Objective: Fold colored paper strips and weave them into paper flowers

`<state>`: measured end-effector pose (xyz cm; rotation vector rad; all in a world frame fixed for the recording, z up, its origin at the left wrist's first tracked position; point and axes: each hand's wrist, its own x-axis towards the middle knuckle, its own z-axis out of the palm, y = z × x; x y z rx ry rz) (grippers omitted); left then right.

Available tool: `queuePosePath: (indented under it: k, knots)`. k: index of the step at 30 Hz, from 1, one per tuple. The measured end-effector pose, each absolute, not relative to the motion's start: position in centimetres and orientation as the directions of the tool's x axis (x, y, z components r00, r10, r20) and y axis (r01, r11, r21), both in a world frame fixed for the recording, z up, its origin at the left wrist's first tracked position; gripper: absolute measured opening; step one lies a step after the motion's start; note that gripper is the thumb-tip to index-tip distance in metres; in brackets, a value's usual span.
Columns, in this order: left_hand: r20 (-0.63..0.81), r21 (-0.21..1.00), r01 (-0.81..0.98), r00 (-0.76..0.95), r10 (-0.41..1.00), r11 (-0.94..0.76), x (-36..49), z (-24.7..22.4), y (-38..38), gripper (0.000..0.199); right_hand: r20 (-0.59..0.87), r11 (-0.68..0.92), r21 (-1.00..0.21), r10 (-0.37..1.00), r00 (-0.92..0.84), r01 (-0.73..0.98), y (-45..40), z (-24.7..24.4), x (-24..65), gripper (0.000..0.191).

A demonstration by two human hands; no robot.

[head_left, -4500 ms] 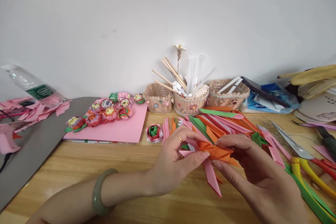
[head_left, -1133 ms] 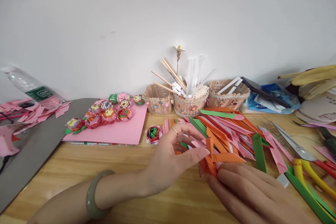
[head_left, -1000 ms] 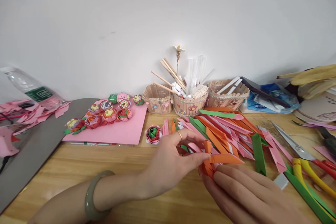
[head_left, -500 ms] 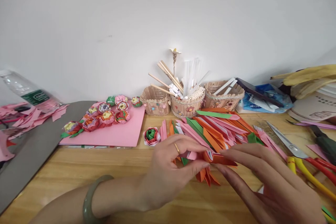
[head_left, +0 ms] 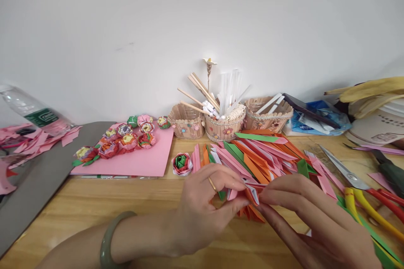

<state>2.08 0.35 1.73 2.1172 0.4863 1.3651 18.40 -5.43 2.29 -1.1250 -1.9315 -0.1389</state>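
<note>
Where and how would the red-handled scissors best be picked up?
Probably by the red handles, from above on the near right: they lie toward the right edge, while the blades point away to the left. Yellow handles alongside crowd the near left.

Soft, diffuse light leaves the wall [head_left: 158, 17] pale grey, brightest mid-frame and dimmer toward the corners, with faint shadow behind the blue packet [head_left: 304, 128]. Wide-angle distortion stretches the bottle [head_left: 39, 115]; the folded paper [head_left: 252, 195] looks slightly soft.

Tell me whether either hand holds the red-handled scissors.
No, the red-handled scissors lie on the table, while the left hand and right hand pinch folded paper.
</note>
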Motion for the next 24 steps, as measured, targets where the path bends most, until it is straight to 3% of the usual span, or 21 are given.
queuePosePath:
  k: [16,24]
  knots:
    - [0.750,0.537,0.047,0.431,0.502,-0.842,1.95,1.37,0.40,0.008,0.735,0.624,-0.320,0.638,-0.229,0.713,-5.28,2.48,18.42,0.010]
    - [0.732,0.549,0.036,0.461,0.501,-0.835,2.02,1.75,0.33,0.006,0.646,0.622,-0.497,0.731,-0.220,0.605,-4.84,2.53,18.79,0.014]
